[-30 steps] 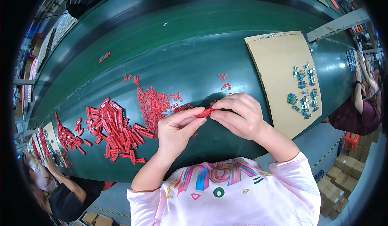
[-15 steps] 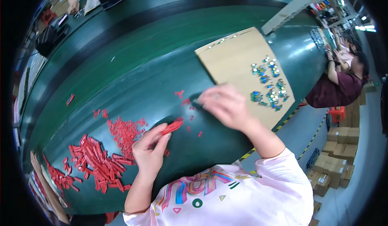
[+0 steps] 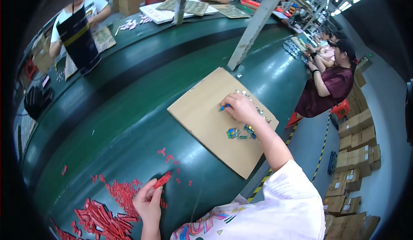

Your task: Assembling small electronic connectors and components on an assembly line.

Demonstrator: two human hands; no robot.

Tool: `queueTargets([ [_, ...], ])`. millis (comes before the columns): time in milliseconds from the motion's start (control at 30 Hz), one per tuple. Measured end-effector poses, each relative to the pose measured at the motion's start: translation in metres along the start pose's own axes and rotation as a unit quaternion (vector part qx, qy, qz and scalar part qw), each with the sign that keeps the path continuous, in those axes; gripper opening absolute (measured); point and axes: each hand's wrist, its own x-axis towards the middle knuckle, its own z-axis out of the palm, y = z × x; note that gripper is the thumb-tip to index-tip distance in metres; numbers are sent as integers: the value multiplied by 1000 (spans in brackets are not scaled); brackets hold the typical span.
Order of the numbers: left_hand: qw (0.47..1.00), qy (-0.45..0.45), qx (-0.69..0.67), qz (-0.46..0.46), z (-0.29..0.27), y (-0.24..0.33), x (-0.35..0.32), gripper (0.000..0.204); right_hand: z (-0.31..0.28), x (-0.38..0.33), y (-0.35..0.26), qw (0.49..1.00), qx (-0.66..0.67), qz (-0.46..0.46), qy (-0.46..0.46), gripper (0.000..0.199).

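Observation:
My left hand [image 3: 148, 203] pinches a narrow red plastic casing [image 3: 162, 180] above the green work surface. Over the brown cardboard sheet [image 3: 200, 107], my right hand [image 3: 241, 109] has its fingertips closed on a small blue electronic part [image 3: 225, 107]. Small green, blue and silver electronic parts [image 3: 233, 133] lie in clusters on the cardboard, some partly hidden under my right hand and forearm. Beside my left hand lie a heap of tiny red pieces [image 3: 121, 193] and a pile of longer red casings [image 3: 101, 220]. Several loose red bits [image 3: 169, 158] are scattered beyond the held casing.
A grey metal post [image 3: 254, 33] rises behind the cardboard. Across the green table [image 3: 129, 107] stands a dark bag-like container [image 3: 79, 40], with a person behind it. Other people sit along the right edge, near stacked cardboard boxes [image 3: 350, 182].
My right hand has moved from the loose red bits to the cardboard and closed on a blue part. My left hand still holds the red casing. The view has tilted up and turned right.

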Motion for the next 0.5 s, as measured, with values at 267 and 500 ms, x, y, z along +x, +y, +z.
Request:
queueTargets([
  [267,999,-7,-45,4,4,2,6,32,19,8,-58,940,314,134,18,16],
  [500,998,-2,26,-65,-1,17,5,32,8,-9,-182,873,485,-17,-46,17],
])
